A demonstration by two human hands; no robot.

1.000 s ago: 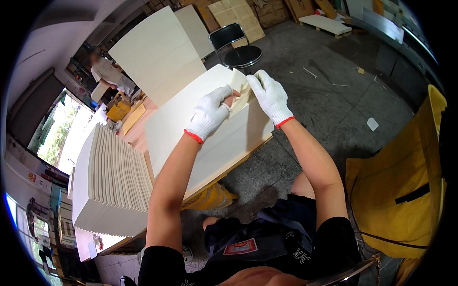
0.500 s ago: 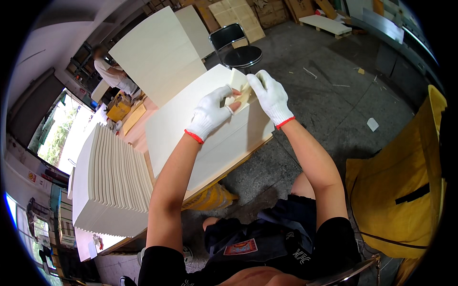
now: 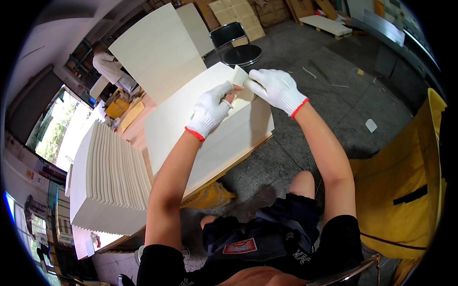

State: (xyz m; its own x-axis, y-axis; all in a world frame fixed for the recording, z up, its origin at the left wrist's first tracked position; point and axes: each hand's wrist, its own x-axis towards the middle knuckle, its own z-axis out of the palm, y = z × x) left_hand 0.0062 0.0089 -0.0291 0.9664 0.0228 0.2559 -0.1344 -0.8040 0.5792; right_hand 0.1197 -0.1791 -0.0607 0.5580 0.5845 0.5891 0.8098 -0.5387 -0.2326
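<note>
Both my hands wear white knit gloves with red cuffs and are raised over a thick stack of large white boards (image 3: 176, 128) on the table. My left hand (image 3: 211, 108), with bare thumb and fingertip showing, grips a small cream-coloured strip (image 3: 239, 75) with a bent, upright edge. At the other side of that piece, my right hand (image 3: 275, 89) has its fingers pinched together at the edge. The strip looks thin and bendy; whether it is paper or tape I cannot tell. The gloves partly hide it.
Left of the boards stands a tall pile of white sheets (image 3: 112, 178). A large board (image 3: 157, 52) leans upright behind, near a black chair (image 3: 241, 52). A yellow bag (image 3: 396, 190) hangs at right. Another person (image 3: 112, 69) stands at the far left.
My right hand has shifted slightly right and turned, its fingers now closer together at the strip. The left hand has stayed nearly in place. The other person has bent differently.
</note>
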